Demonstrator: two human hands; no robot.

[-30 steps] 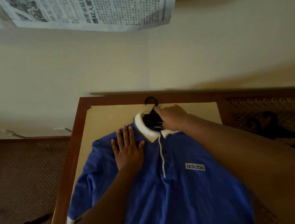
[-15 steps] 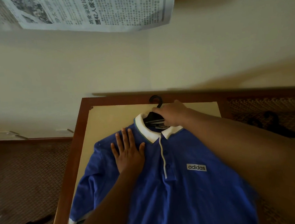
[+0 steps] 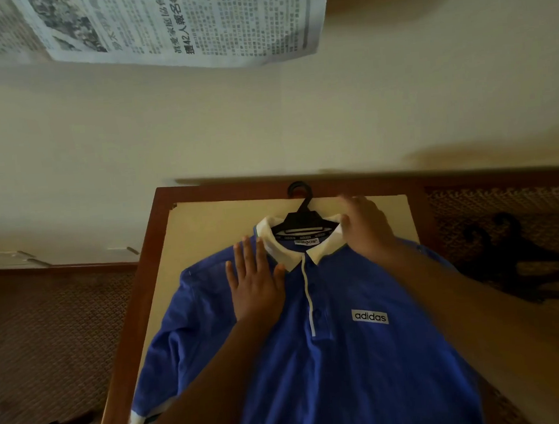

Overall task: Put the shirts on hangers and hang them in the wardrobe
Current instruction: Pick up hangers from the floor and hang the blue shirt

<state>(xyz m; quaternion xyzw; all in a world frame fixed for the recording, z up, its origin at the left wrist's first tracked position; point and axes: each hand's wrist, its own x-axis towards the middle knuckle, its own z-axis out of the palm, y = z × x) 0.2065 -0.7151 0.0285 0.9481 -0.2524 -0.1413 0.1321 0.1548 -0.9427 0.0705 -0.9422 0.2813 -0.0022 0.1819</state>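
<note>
the blue polo shirt [image 3: 335, 359] lies flat, front up, on the table [image 3: 205, 225], a black hanger [image 3: 302, 221] inside its white collar; the left hand [image 3: 255, 281] presses flat on the chest, while the right hand [image 3: 369, 229], blurred, seems to rest relaxed on the collar

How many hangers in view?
2 for sure: one black hanger inside the blue polo shirt, hook out past the collar; at least one more dark hanger on the woven surface at right. Shadow may hide more.
</note>
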